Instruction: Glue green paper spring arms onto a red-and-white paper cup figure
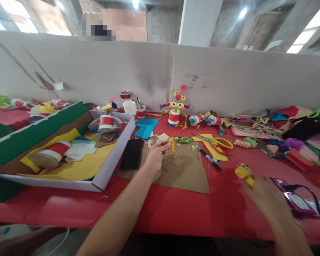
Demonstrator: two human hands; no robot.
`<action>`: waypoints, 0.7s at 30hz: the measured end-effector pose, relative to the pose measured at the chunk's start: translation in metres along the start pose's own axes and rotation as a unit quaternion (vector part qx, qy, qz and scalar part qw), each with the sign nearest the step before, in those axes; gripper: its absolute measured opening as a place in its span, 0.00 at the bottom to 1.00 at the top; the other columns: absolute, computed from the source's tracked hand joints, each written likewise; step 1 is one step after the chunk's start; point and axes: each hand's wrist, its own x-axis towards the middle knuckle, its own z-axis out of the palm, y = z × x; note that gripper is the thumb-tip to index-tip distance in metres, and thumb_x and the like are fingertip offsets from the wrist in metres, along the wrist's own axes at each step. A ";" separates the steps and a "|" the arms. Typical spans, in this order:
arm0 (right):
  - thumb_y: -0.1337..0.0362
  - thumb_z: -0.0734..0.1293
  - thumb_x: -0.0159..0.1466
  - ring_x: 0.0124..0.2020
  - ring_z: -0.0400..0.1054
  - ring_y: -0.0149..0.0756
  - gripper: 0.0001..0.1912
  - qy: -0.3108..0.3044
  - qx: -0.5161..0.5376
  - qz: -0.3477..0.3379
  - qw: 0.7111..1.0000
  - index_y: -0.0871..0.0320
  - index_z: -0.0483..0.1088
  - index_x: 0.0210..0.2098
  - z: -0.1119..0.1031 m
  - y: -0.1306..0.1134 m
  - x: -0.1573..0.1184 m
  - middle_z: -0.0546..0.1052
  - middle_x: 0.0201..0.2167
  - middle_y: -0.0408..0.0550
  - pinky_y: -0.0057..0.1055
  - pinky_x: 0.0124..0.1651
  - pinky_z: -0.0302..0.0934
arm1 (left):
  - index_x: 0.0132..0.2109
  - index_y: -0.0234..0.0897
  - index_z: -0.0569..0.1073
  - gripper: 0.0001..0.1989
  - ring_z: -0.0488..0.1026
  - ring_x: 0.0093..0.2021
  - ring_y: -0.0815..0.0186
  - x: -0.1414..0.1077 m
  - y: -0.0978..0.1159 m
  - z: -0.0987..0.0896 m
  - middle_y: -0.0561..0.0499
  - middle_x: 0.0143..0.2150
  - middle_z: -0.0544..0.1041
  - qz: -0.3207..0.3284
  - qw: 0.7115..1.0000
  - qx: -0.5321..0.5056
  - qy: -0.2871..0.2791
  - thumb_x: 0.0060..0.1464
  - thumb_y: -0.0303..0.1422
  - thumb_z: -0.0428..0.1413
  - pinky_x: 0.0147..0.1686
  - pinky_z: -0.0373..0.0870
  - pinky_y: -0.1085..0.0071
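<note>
My left hand pinches a small folded orange-yellow paper strip above the brown cardboard sheet. Farther right, my right hand is blurred by motion over the red table. At its fingertips is a yellow object, and its fingers seem closed round it. Yellow-handled scissors lie on yellow paper between the hands. Just beyond the cardboard lies a green folded paper strip. A black pen-like tool rests at the cardboard's right edge.
A black phone lies left of the cardboard, beside a white-edged box of paper and a cup. Paper-cup figures stand and lie near the white partition. Paper scraps and a purple device are at right.
</note>
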 end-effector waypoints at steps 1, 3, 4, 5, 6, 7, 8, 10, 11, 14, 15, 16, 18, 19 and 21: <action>0.62 0.62 0.52 0.29 0.70 0.55 0.09 0.003 -0.004 0.011 1.000 0.57 0.68 0.33 -0.008 -0.003 0.000 0.73 0.26 0.60 0.44 0.30 0.60 | 0.31 0.35 0.77 0.12 0.64 0.25 0.76 0.000 0.000 0.000 0.52 0.30 0.75 -0.001 1.000 -0.003 0.000 0.35 0.31 0.67 0.25 0.57 0.77; 0.58 0.62 0.55 0.30 0.71 0.55 0.10 -0.004 0.011 0.046 0.999 0.56 0.68 0.32 -0.024 -0.015 0.004 0.75 0.26 0.59 0.45 0.31 0.61 | 0.31 0.35 0.77 0.12 0.65 0.26 0.76 0.000 0.001 0.000 0.53 0.30 0.75 -0.003 1.000 -0.008 0.000 0.35 0.31 0.67 0.26 0.58 0.77; 0.56 0.61 0.56 0.29 0.72 0.54 0.11 -0.018 0.062 0.052 0.997 0.56 0.68 0.32 -0.030 -0.025 0.007 0.75 0.26 0.59 0.44 0.32 0.62 | 0.31 0.35 0.77 0.12 0.65 0.27 0.76 0.000 0.001 0.000 0.53 0.30 0.75 -0.005 1.000 -0.011 -0.001 0.35 0.31 0.67 0.27 0.59 0.77; 0.54 0.62 0.57 0.29 0.72 0.51 0.13 -0.044 0.139 0.053 0.988 0.56 0.69 0.32 -0.032 -0.036 0.011 0.76 0.25 0.57 0.42 0.31 0.63 | 0.32 0.36 0.77 0.12 0.66 0.27 0.76 0.001 0.000 0.000 0.52 0.31 0.75 -0.007 1.000 -0.011 -0.003 0.36 0.32 0.67 0.28 0.60 0.77; 0.51 0.61 0.58 0.28 0.72 0.48 0.15 -0.079 0.239 0.042 0.967 0.57 0.70 0.33 -0.032 -0.049 0.014 0.76 0.26 0.56 0.40 0.31 0.64 | 0.32 0.36 0.77 0.12 0.67 0.28 0.75 0.001 0.000 -0.001 0.52 0.32 0.76 -0.009 1.000 -0.006 -0.005 0.36 0.33 0.67 0.28 0.60 0.77; 0.49 0.62 0.59 0.28 0.72 0.44 0.18 -0.113 0.332 0.018 0.936 0.57 0.70 0.35 -0.029 -0.063 0.018 0.77 0.26 0.55 0.37 0.30 0.65 | 0.32 0.36 0.77 0.13 0.68 0.29 0.75 0.001 -0.001 -0.001 0.51 0.32 0.76 -0.010 1.000 0.001 -0.006 0.35 0.33 0.67 0.29 0.61 0.77; 0.47 0.62 0.60 0.25 0.70 0.40 0.20 -0.134 0.396 -0.008 0.908 0.58 0.70 0.35 -0.024 -0.077 0.022 0.76 0.25 0.52 0.35 0.29 0.64 | 0.32 0.36 0.78 0.14 0.68 0.29 0.74 0.002 -0.002 -0.001 0.51 0.32 0.76 -0.010 1.000 0.010 -0.007 0.35 0.34 0.67 0.29 0.61 0.77; 0.45 0.64 0.59 0.19 0.63 0.32 0.21 -0.142 0.481 -0.048 0.864 0.58 0.70 0.30 -0.008 -0.103 0.028 0.74 0.22 0.48 0.30 0.23 0.59 | 0.32 0.35 0.78 0.15 0.68 0.29 0.73 0.003 -0.003 -0.003 0.50 0.32 0.77 -0.009 0.999 0.032 -0.006 0.34 0.35 0.68 0.29 0.60 0.76; 0.44 0.65 0.58 0.17 0.60 0.29 0.21 -0.147 0.510 -0.055 0.846 0.58 0.69 0.30 0.000 -0.114 0.030 0.74 0.23 0.47 0.28 0.20 0.56 | 0.32 0.35 0.78 0.15 0.68 0.29 0.73 0.004 -0.004 -0.003 0.50 0.31 0.77 -0.009 0.999 0.041 -0.005 0.33 0.35 0.69 0.28 0.60 0.76; 0.43 0.67 0.56 0.14 0.56 0.25 0.23 -0.148 0.555 -0.064 0.816 0.59 0.69 0.32 0.020 -0.134 0.030 0.74 0.25 0.46 0.27 0.17 0.52 | 0.32 0.35 0.80 0.15 0.67 0.27 0.73 0.005 -0.007 -0.004 0.50 0.29 0.77 -0.012 0.998 0.069 -0.003 0.32 0.34 0.69 0.27 0.58 0.75; 0.43 0.67 0.56 0.14 0.56 0.25 0.23 -0.151 0.557 -0.069 0.814 0.59 0.69 0.32 0.023 -0.138 0.028 0.73 0.25 0.46 0.27 0.17 0.53 | 0.33 0.35 0.80 0.16 0.66 0.27 0.73 0.005 -0.007 -0.004 0.50 0.29 0.77 -0.015 0.997 0.078 -0.003 0.32 0.34 0.69 0.27 0.58 0.75; 0.42 0.66 0.56 0.15 0.57 0.25 0.24 -0.157 0.554 -0.078 0.814 0.59 0.69 0.32 0.026 -0.139 0.025 0.73 0.25 0.46 0.27 0.17 0.54 | 0.33 0.35 0.80 0.16 0.67 0.27 0.72 0.005 -0.008 -0.004 0.50 0.29 0.77 -0.019 0.996 0.084 -0.003 0.32 0.34 0.69 0.27 0.58 0.75; 0.41 0.65 0.56 0.15 0.57 0.26 0.24 -0.165 0.548 -0.098 0.814 0.58 0.69 0.30 0.028 -0.140 0.020 0.73 0.23 0.46 0.28 0.18 0.55 | 0.34 0.36 0.81 0.16 0.68 0.28 0.71 0.004 -0.008 -0.004 0.49 0.30 0.78 -0.026 0.995 0.092 -0.006 0.33 0.35 0.69 0.28 0.58 0.74; 0.41 0.65 0.56 0.15 0.57 0.26 0.24 -0.167 0.547 -0.105 0.814 0.58 0.69 0.28 0.029 -0.140 0.018 0.73 0.23 0.46 0.28 0.18 0.56 | 0.34 0.36 0.81 0.16 0.68 0.29 0.71 0.003 -0.008 -0.003 0.49 0.30 0.78 -0.029 0.995 0.096 -0.007 0.33 0.36 0.68 0.29 0.59 0.74; 0.40 0.64 0.57 0.15 0.57 0.26 0.25 -0.166 0.542 -0.112 0.816 0.58 0.69 0.27 0.029 -0.140 0.016 0.72 0.21 0.45 0.28 0.18 0.56 | 0.34 0.37 0.80 0.15 0.68 0.30 0.70 0.002 -0.008 -0.002 0.49 0.31 0.79 -0.031 0.994 0.105 -0.013 0.34 0.36 0.68 0.30 0.59 0.73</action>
